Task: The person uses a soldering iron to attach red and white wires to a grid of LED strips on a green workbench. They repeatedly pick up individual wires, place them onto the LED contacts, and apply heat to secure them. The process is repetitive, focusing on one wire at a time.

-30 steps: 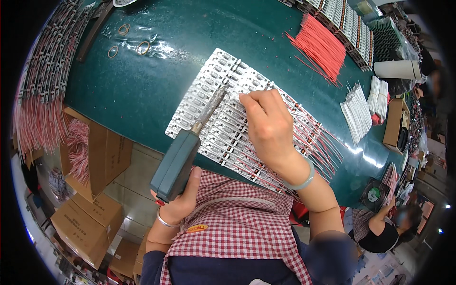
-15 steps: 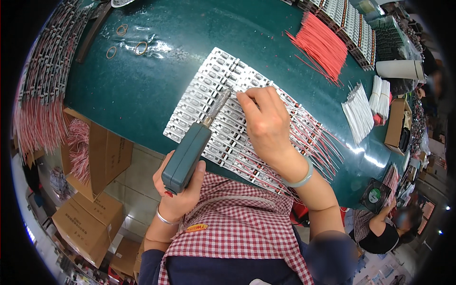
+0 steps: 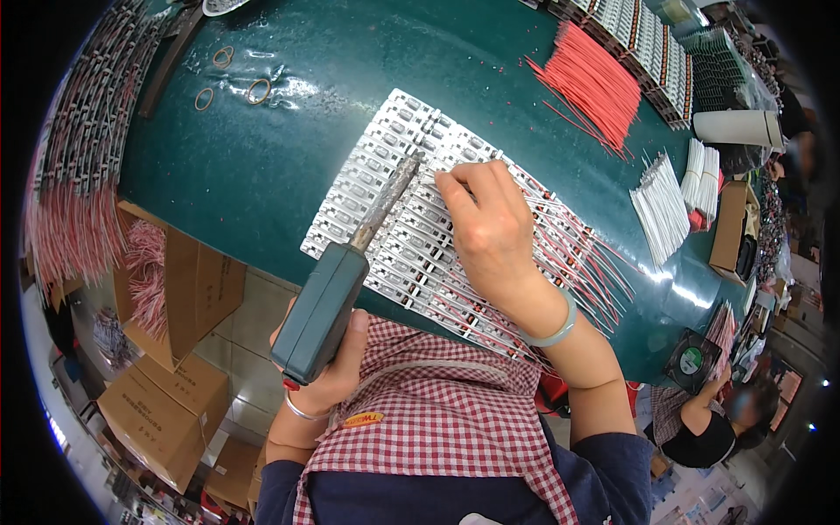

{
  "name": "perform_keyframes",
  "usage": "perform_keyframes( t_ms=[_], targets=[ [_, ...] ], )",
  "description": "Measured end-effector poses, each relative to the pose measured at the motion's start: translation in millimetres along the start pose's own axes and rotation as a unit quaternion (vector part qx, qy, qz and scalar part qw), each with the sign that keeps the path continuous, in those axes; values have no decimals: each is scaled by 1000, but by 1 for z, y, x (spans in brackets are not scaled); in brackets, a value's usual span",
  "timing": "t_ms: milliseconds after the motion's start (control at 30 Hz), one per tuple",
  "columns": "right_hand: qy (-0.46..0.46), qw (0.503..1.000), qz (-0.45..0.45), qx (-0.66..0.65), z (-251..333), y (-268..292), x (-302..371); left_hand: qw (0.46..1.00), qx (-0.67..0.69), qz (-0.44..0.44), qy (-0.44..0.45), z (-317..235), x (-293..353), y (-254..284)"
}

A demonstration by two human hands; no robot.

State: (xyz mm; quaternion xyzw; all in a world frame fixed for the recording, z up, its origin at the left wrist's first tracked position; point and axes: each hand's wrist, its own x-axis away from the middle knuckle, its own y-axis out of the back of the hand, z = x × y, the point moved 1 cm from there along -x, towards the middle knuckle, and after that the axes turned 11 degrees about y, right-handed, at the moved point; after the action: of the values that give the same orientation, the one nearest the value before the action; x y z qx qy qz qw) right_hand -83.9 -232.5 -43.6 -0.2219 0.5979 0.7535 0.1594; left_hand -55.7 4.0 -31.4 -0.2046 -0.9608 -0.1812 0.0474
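My left hand (image 3: 337, 372) is closed round the dark green handle of a soldering gun (image 3: 319, 311). The gun's long metal barrel slants up over a panel of small white circuit boards (image 3: 359, 188), its tip just left of my right fingertips. My right hand (image 3: 490, 219) rests over the panel, thumb and forefinger pinched on what looks like the end of a thin white wire (image 3: 435, 178). Red and white wires (image 3: 582, 254) fan out from the boards to the right, partly under my right wrist. The exact contact at the pinch is too small to tell.
On the green table (image 3: 289, 175) lie rubber bands (image 3: 259, 91), a red wire bundle (image 3: 595, 87) and white wires (image 3: 661, 210). Stacked boards (image 3: 634, 44) stand far right. Wired boards (image 3: 83, 149) hang over the left edge, near cardboard boxes (image 3: 166, 411). Another person (image 3: 709, 420) sits at right.
The soldering gun and my left hand have drawn back down and to the left, and the tip has moved slightly away from my right fingers. My right hand has stayed nearly in place.
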Motion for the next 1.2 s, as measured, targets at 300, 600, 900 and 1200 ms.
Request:
perform_keyframes(
  t_ms=[300, 600, 900, 1200],
  targets=[
    [-5, 1000, -2, -9, 0, 2, -3, 1000, -24, 2, -8, -4, -5, -4],
    [-7, 1000, -12, -1, -9, -2, -1, 1000, 13, 5, -10, -5, -15, -11],
    [-10, 1000, -8, 0, -10, -2, -2, 999, 0, 21, -39, -11, -24, -17],
    [-8, 1000, -9, -4, -10, -2, -2, 997, -36, 33, -54, -19, -27, -16]
  ],
)
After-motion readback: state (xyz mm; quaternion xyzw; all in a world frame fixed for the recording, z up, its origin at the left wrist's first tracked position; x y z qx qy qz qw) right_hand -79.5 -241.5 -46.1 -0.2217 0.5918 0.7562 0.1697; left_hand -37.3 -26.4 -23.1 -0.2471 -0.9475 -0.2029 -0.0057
